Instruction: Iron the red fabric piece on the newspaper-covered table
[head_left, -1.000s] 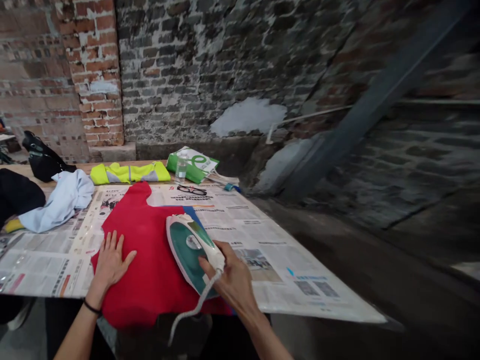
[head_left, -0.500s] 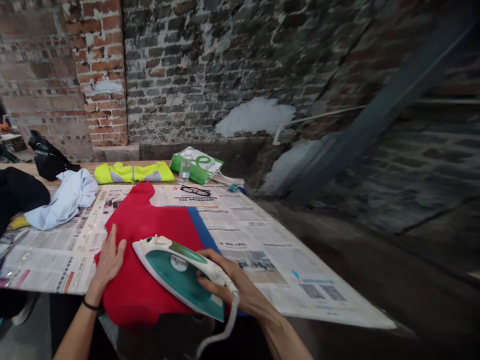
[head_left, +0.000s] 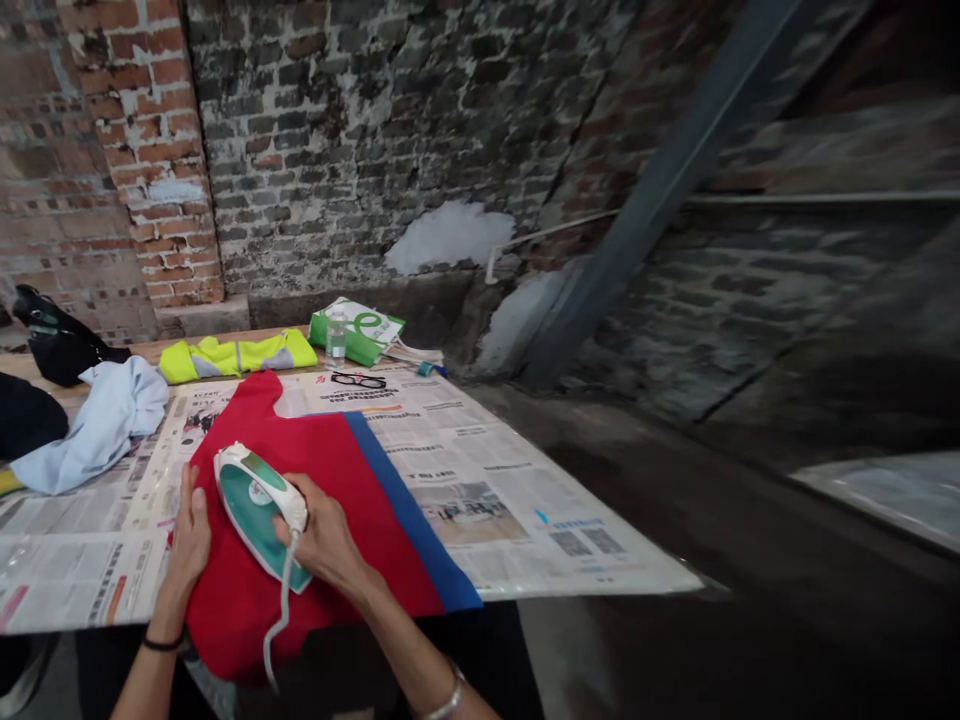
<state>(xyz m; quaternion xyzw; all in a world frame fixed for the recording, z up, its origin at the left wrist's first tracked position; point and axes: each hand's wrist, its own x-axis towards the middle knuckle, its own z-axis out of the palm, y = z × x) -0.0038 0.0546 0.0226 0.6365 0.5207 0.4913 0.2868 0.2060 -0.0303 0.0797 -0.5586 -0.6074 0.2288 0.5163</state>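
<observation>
A red cloth piece (head_left: pixel 322 450) with a blue strip (head_left: pixel 409 510) on its right side lies on the newspaper-covered table, its near end hanging over the front edge. My right hand (head_left: pixel 322 530) is wrapped round the handle of a white and green iron (head_left: pixel 255 510), which rests on the left part of the red cloth, tip pointing away to the left. A white cord trails from the iron's back end. My left hand (head_left: pixel 190 530) lies on the cloth's left edge, fingers stretched out, holding nothing, just left of the iron.
Newspapers (head_left: pixel 480 500) cover the table. Along the back are a yellow vest (head_left: pixel 238 357), a clear bottle (head_left: pixel 335 340), a green and white bag (head_left: pixel 364 330) and glasses (head_left: pixel 358 381). Light blue cloth (head_left: pixel 101 420) and a black bag (head_left: pixel 56 335) are at left. Brick walls stand behind.
My right hand has moved the iron left and turned its tip farther away from me, uncovering more of the blue strip. The camera view has swung to the right.
</observation>
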